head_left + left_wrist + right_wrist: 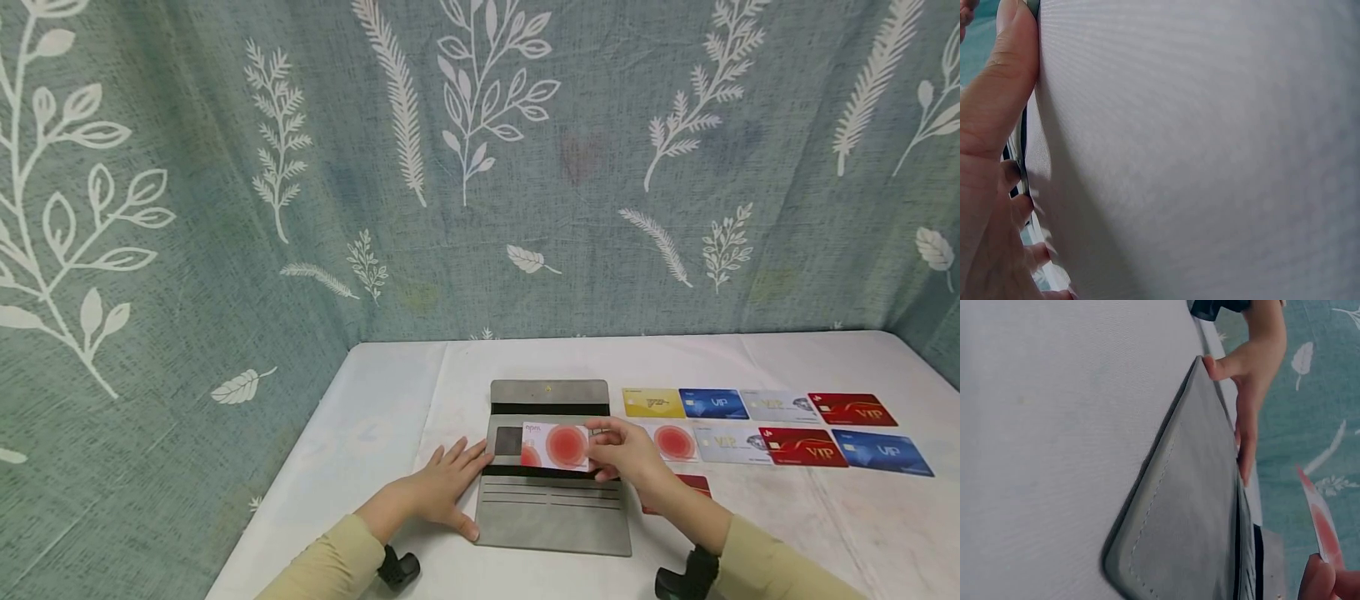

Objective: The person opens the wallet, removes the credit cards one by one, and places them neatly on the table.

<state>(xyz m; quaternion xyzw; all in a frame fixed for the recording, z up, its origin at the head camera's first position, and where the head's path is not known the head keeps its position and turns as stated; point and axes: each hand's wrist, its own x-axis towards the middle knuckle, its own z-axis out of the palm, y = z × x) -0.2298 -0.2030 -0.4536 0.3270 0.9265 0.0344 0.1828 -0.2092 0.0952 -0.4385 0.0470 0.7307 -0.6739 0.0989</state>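
Note:
A grey wallet lies unfolded on the white table, with card slots across its lower panel and a dark window pocket on the middle one. Between thumb and fingers my right hand pinches the right end of a white card with red circles, which overlaps the middle panel. In the right wrist view that card stands tilted above the wallet. My left hand has its fingers spread on the table, fingertips and thumb at the wallet's left edge.
Right of the wallet, several cards lie in rows: a yellow card, a blue VIP card, a silver VIP card, a red VIP card and others. Another red card is partly behind my right wrist. A leaf-patterned curtain stands behind the table.

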